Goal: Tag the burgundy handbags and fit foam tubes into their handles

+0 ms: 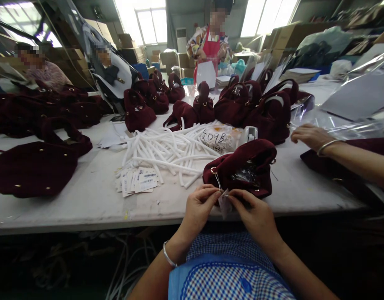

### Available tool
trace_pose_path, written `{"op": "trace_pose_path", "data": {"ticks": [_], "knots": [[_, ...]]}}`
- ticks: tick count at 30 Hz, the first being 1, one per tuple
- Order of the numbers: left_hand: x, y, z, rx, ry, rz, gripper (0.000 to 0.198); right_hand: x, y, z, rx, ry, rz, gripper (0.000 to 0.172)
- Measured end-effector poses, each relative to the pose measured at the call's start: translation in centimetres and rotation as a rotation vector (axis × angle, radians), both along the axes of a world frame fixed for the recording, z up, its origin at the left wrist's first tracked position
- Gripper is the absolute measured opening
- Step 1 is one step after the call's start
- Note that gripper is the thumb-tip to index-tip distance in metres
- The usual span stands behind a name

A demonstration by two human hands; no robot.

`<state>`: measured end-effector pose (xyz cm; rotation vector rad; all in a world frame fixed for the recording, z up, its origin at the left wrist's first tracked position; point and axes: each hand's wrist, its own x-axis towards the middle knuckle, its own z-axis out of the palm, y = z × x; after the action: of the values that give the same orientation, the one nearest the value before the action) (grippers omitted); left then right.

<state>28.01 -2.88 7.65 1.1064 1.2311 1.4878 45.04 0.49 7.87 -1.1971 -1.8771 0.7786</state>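
Note:
A dark red velvet bag (pixel 242 166) lies at the near edge of the white table (pixel 85 200), its mouth open toward me. My left hand (pixel 199 206) and my right hand (pixel 252 212) meet just in front of it, both pinched on a small pale tag (pixel 224 204). A thin cord runs from the tag up to a gold ring (pixel 213 171) on the bag. A pile of white foam tubes (pixel 166 152) and a stack of printed barcode tags (pixel 137 181) lie to the left of the bag.
Several more dark red bags (pixel 32 166) cover the left and far side of the table. A co-worker's hand with a bangle (pixel 310 135) rests at the right beside clear plastic sheets (pixel 360 100). Other people stand or sit at the far side. A labelled plastic packet (pixel 219 139) lies mid-table.

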Motion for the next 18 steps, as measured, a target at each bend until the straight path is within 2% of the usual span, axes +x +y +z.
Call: {"op": "trace_pose_path", "data": {"ticks": [3,8,12,18], "knots": [[-0.1,0.1,0.6,-0.087,-0.133,-0.065,0.023,-0.1,0.0,0.1,-0.114,0.07,-0.018,0.028],[0.2,0.4,1.2,-0.141,-0.209,-0.01,0.025,-0.5,-0.1,0.3,-0.116,0.121,0.01,0.029],[0.5,0.6,1.1,-0.108,-0.255,0.005,0.024,-0.7,-0.2,0.4,-0.106,0.133,0.011,0.026],[0.9,0.7,0.7,-0.135,-0.343,0.008,0.027,-1.1,-0.4,0.6,-0.241,0.277,-0.026,0.028]]}}
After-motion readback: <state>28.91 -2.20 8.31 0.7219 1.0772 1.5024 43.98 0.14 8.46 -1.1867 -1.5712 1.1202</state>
